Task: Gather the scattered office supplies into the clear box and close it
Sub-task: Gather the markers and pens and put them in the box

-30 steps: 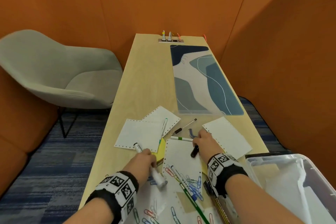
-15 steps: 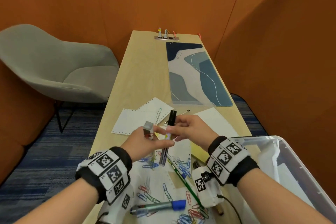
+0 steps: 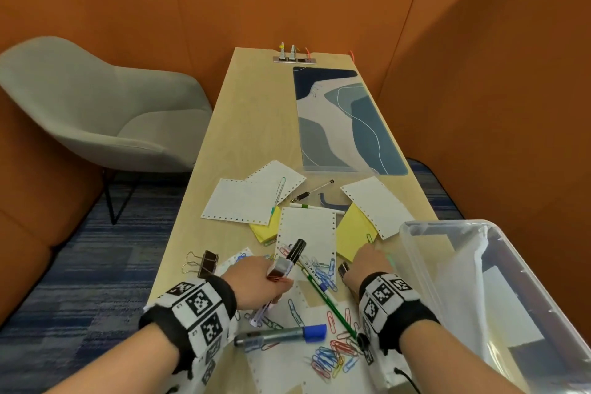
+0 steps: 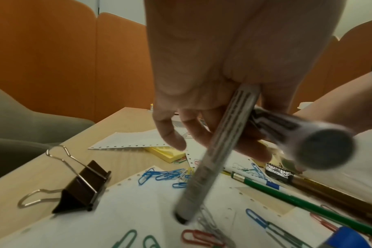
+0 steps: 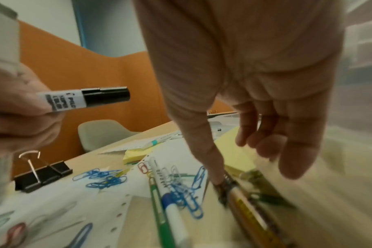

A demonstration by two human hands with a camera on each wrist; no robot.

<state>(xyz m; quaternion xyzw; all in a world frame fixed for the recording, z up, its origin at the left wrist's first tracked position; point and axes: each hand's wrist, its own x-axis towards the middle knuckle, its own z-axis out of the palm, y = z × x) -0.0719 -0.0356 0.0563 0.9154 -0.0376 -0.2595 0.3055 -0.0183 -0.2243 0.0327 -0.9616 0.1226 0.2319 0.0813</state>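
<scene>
Both markers now sit bundled in the left hand [image 3: 256, 278], since the right hand [image 3: 367, 265] has let go of the black-capped marker [image 3: 295, 253] and dropped to the table, fingers loosely spread, thumb touching a dark-ended yellow pen [image 5: 240, 201]. That pen looks next. Nearer lie glossy wire paperclips [image 3: 332, 358] and a blue-capped marker [image 3: 281, 333]; just right, the clear box [image 3: 415, 230], smooth plastic, stands open. Farther off, perforated paper sheets [image 3: 243, 201].

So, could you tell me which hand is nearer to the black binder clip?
Left. The left hand holds markers just right of the binder clip; the right hand is farther right, beside the clear box.
</scene>
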